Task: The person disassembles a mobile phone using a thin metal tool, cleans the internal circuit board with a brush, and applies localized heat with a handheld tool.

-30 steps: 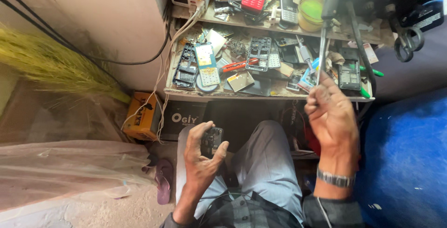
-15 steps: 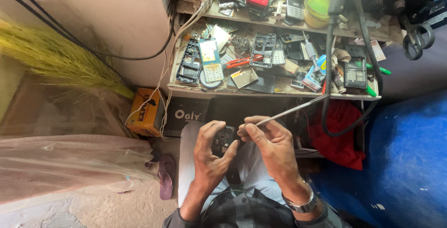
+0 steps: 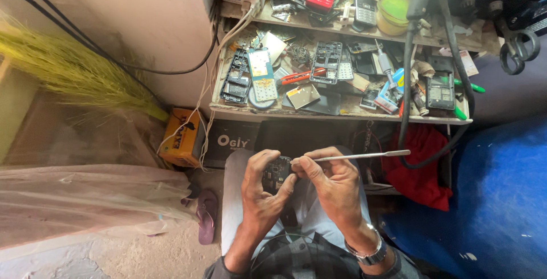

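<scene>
Over my lap, my left hand (image 3: 259,190) holds a small dark phone part (image 3: 277,174) with its circuit side up. My right hand (image 3: 333,185) pinches a thin metal pry tool (image 3: 364,156), whose tip rests on the part's upper edge while the shaft points right. The two hands touch at the fingertips. A metal watch is on my right wrist.
A low workbench (image 3: 342,116) ahead is strewn with several phone boards, keypads, a red cutter (image 3: 302,76) and tools. A black hose (image 3: 405,85) hangs at right above a red cloth (image 3: 419,170). An orange battery box (image 3: 182,136), a broom (image 3: 74,74) and a sandal (image 3: 206,216) lie left.
My right hand came down from the bench edge with the metal tool and met the left hand, setting the tool's tip on the phone part. The left hand rose slightly.
</scene>
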